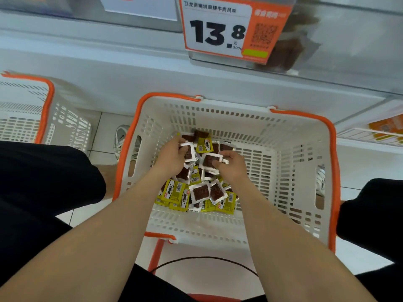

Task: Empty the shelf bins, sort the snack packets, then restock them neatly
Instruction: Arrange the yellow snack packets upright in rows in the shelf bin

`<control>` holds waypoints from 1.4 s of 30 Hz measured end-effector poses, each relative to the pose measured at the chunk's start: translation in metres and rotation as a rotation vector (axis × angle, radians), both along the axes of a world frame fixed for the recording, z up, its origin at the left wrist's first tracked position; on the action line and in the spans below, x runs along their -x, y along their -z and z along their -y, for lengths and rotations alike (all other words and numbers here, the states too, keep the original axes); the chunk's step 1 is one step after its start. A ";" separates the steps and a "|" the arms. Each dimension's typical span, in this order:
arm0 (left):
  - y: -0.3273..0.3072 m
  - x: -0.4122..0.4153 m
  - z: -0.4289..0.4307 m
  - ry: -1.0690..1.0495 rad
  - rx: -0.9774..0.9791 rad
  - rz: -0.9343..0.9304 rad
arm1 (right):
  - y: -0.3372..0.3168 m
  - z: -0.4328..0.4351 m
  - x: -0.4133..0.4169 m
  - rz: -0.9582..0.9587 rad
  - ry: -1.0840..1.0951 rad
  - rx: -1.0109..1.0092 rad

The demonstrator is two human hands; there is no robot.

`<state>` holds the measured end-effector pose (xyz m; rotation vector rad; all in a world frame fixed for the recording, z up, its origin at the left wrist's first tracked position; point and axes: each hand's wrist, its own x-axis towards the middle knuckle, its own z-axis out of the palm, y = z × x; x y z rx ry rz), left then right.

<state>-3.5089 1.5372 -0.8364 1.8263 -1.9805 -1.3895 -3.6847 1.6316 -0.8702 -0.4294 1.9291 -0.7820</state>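
Note:
A white shopping basket (294,162) with an orange rim sits on the floor between my knees. In it lies a pile of small snack packets (197,192), some yellow-backed, some clear with a brown square inside. My left hand (172,156) grips a small bunch of packets (192,142) over the far part of the pile. My right hand (232,165) pinches a clear brown packet (210,160) just beside it. Above, a clear shelf bin (305,40) holds brown packets behind an orange price tag (231,27) reading 13.8.
A second white basket (28,110) with an orange rim stands on the floor at the left. White shelf fronts run across the top, with a lower shelf (375,131) at the right. My black-clad legs flank the basket and a black cable (207,259) crosses the floor near me.

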 end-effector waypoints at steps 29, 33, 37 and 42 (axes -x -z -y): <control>-0.023 0.039 0.006 -0.194 -0.409 -0.386 | -0.053 0.022 -0.001 0.287 -0.121 0.227; -0.018 0.035 0.007 -0.276 -0.446 -0.399 | -0.042 0.017 0.010 0.240 0.067 0.237; -0.017 0.027 0.006 -0.267 -0.426 -0.270 | -0.045 0.015 0.026 0.351 0.182 0.236; -0.037 0.033 0.002 -0.222 -0.589 -0.308 | -0.053 0.020 0.022 0.217 -0.077 0.254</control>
